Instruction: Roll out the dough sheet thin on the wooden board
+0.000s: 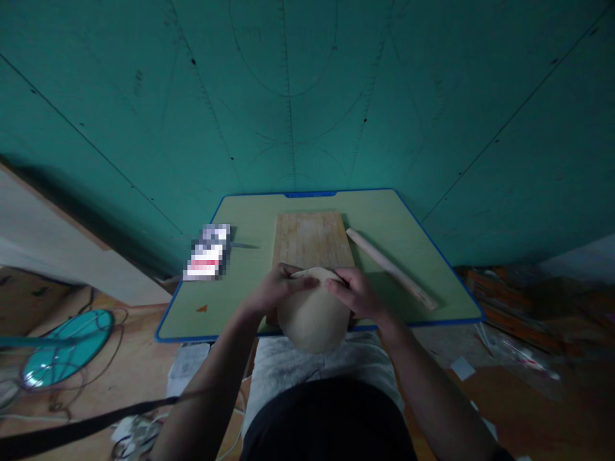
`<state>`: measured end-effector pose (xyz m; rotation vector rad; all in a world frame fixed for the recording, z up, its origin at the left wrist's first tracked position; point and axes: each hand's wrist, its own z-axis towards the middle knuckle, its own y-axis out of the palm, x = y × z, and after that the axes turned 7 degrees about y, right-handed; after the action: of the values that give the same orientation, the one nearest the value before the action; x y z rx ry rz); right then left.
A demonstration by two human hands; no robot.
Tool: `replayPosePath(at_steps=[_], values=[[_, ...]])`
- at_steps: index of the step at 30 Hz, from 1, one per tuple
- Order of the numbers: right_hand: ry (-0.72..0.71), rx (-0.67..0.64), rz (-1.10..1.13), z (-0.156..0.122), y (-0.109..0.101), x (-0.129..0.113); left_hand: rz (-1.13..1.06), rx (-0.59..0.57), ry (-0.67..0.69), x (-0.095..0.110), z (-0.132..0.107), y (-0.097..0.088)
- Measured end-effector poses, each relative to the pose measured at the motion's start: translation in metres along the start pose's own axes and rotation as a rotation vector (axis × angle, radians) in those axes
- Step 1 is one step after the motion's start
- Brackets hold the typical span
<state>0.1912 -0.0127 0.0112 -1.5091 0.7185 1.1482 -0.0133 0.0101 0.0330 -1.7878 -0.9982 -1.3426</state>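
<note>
Grip: the left hand and the right hand both grasp the far edge of one sheet of dough, fingers curled over it.
Dough place: it is at the near end of the wooden board, and its round lower part hangs past the near edge of the table.
Board: one, lying in the middle of the low table with blue rim.
Rolling pin: one, lying slanted just right of the board, apart from both hands.
Blurred packet: one, on the left part of the table.
Floor at left: one round teal fan.
</note>
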Motion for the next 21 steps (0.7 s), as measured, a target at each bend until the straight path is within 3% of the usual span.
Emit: replayPosePath(at_steps=[6,12,21], values=[[0.005,0.006,0.008,-0.001,-0.0016,-0.0003,-0.02,0.013,0.008,0.0027,-0.0022,-0.0013],[-0.049,-0.035,-0.035,-0.0012,-0.0033,-0.0002,0.1,-0.149,0.046,0.0067,0.001,-0.0057],[-0.001,-0.01,-0.001,-0.0009,-0.0015,-0.0011,-0.011,-0.039,-0.012,0.002,0.0011,-0.0042]])
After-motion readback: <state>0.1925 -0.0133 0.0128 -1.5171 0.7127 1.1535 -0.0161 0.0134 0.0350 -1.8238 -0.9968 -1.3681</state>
